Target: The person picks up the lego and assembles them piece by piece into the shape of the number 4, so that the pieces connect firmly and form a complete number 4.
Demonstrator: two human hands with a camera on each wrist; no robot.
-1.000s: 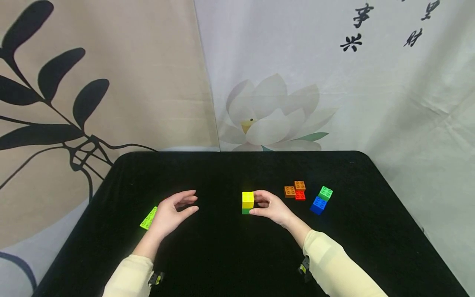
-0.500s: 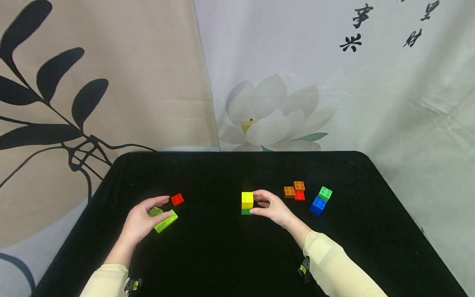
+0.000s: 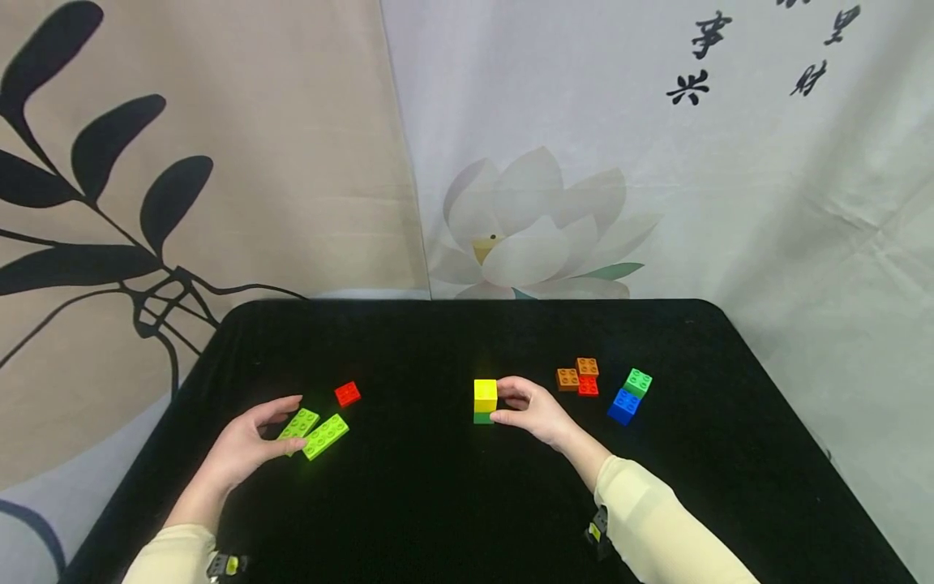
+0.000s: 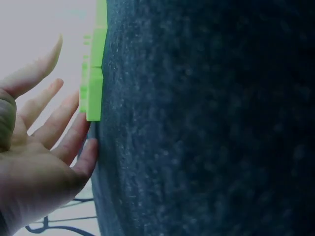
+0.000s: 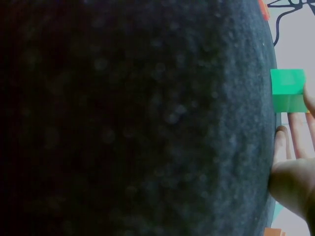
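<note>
In the head view my right hand (image 3: pixel 536 411) pinches a small stack, a yellow brick (image 3: pixel 485 395) above a green brick (image 3: pixel 483 418), from its right side. The right wrist view shows the green brick (image 5: pixel 288 90) near the thumb; the yellow one is mostly hidden there. My left hand (image 3: pixel 241 442) is at the left with relaxed fingers, its thumb tip near two lime bricks. One lime brick (image 3: pixel 326 437) lies fully in sight; the other lime brick (image 3: pixel 301 423) is partly behind the thumb. The left wrist view shows the palm and spread fingers beside a lime brick (image 4: pixel 95 96).
A red brick (image 3: pixel 347 394) lies just beyond the lime ones. At the right are two orange bricks (image 3: pixel 567 379) touching a red brick (image 3: pixel 588 386), and a green brick (image 3: pixel 638 382) against a blue brick (image 3: pixel 623 406). Everything is on a black cloth-covered table (image 3: pixel 409 503).
My left hand has moved left and back, uncovering the red brick and a second lime brick beside the first. My right hand and the yellow and green stack have stayed in place.
</note>
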